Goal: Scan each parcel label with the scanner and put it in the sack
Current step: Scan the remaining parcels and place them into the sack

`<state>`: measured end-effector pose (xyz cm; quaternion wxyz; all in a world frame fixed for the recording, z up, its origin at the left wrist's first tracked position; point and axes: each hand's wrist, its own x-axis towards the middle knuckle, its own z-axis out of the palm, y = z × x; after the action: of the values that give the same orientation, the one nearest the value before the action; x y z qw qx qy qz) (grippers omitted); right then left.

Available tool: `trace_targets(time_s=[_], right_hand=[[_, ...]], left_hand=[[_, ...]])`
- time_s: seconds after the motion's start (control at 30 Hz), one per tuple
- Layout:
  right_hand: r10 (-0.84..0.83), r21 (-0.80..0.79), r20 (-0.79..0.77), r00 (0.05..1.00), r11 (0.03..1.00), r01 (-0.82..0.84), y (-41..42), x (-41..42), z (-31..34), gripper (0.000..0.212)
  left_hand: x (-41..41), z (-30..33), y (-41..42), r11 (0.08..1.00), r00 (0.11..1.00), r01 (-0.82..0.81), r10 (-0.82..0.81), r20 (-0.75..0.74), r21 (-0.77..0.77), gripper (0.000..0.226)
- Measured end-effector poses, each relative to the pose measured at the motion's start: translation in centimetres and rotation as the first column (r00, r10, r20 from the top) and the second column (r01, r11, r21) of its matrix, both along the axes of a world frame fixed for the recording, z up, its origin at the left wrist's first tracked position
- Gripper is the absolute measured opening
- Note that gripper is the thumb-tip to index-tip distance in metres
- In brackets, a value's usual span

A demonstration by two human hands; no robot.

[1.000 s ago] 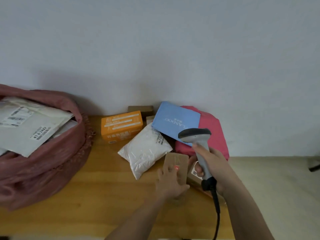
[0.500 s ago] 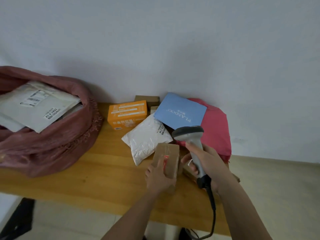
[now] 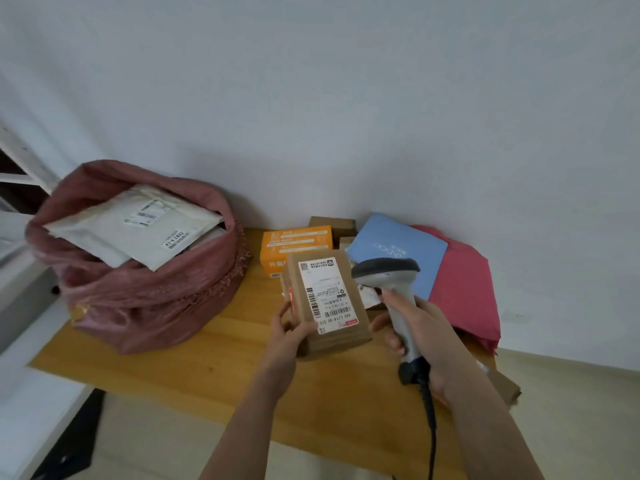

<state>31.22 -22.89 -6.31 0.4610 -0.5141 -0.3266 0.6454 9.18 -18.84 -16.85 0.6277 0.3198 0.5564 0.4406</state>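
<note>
We hold a brown cardboard parcel (image 3: 327,306) in our left hand (image 3: 289,336), fingers curled round its near left corner, lifted above the wooden tabletop (image 3: 194,362) with its white shipping label (image 3: 325,294) facing up. The label carries barcodes, a QR code and rows of small print; at its near edge we can make out something like "642 L/14 00 015", read upside down, and the rest is too small to tell. Our right hand (image 3: 420,336) grips the handle of a grey barcode scanner (image 3: 389,277), its dark head just beside the parcel's far right corner and its black cable (image 3: 429,420) hanging down. To the left sits a dusty-pink cloth sack (image 3: 138,306), open at the top, holding white padded mailers (image 3: 131,230); one label there reads "47 4 2402". Behind the parcel lies an orange box (image 3: 294,242) with white printing we cannot read, a brown box (image 3: 332,222) behind it, a blue envelope (image 3: 401,251) with pale lettering partly hidden by the scanner, and a red mailer bag (image 3: 464,289) under the envelope.
</note>
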Motion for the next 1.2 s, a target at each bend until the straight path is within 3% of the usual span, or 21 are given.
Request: trace_targets(time_s=[0.13, 0.33, 0.63, 0.87, 1.2], right_hand=[[0.110, 0.055, -0.012, 0.994, 0.992, -0.110, -0.2, -2.1, 1.1, 0.033], [0.302, 0.133, 0.033, 0.953, 0.943, -0.304, -0.7, -4.3, 2.9, 0.039], [0.337, 0.147, 0.104, 0.936, 0.925, -0.350, -0.9, -7.0, 4.7, 0.048], [0.383, 0.090, 0.222, 0.897, 0.908, -0.410, -0.7, -7.7, 5.8, 0.040], [0.379, 0.098, 0.201, 0.903, 0.910, -0.403, -0.5, -6.7, 7.7, 0.063]], left_hand=[[-3.0, 1.4, -0.2, 0.995, 0.995, -0.081, 0.078, 0.064, 0.054, 0.092], [-6.8, 2.0, -0.5, 0.989, 0.980, -0.122, 0.107, 0.169, 0.082, 0.076], [-9.5, 2.4, -0.3, 0.965, 0.943, -0.247, 0.218, 0.250, 0.089, 0.061], [-11.1, 2.6, 0.2, 0.929, 0.916, -0.352, 0.317, 0.246, 0.113, 0.075], [-12.6, 2.3, 0.0, 0.911, 0.891, -0.399, 0.360, 0.277, 0.102, 0.069]])
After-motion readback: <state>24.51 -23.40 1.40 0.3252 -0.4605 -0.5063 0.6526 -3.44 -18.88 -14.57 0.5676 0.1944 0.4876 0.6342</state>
